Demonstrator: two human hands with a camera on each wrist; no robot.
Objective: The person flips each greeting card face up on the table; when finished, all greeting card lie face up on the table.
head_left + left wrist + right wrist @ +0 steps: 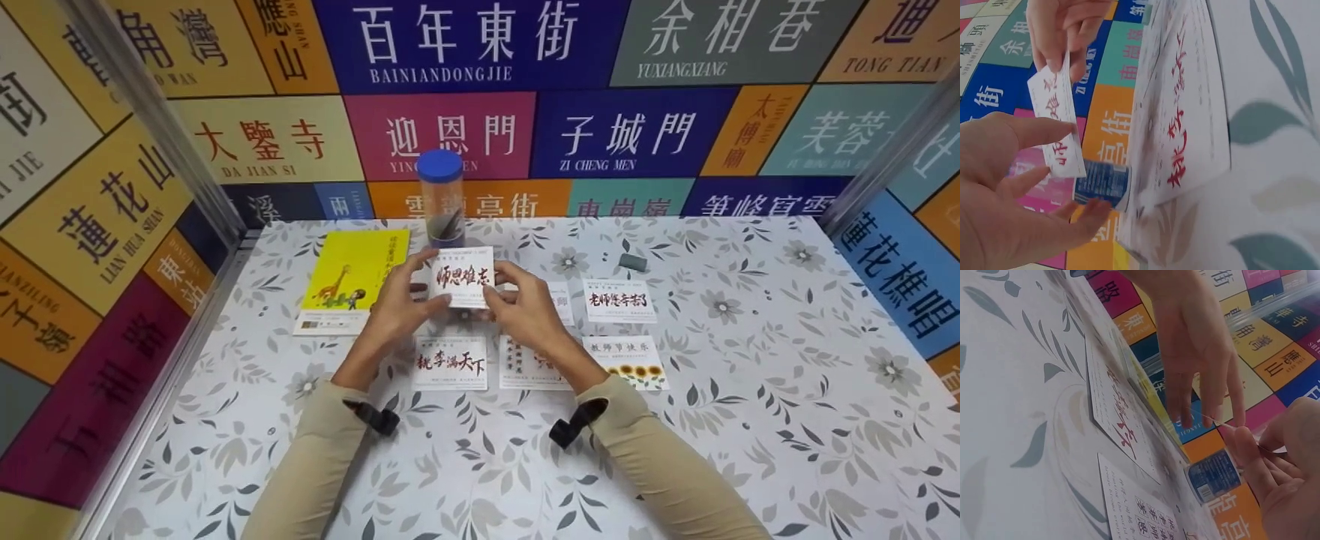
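**Card held aloft between both hands above the desk**

The left hand (397, 304) and the right hand (525, 307) are each pinching one side edge of a white card (463, 277) bearing red calligraphy, holding it upright above the floral desk (750, 390), just in front of the blue-capped tube (441, 196). Judged risk: the grip is resting on thin edges only, so uneven pull may be bending or dropping the card onto the cards lying below it (450, 363). The tube, standing behind the card, is showing dark contents that cannot be identified. A yellow book (351, 279) is lying left of the card.
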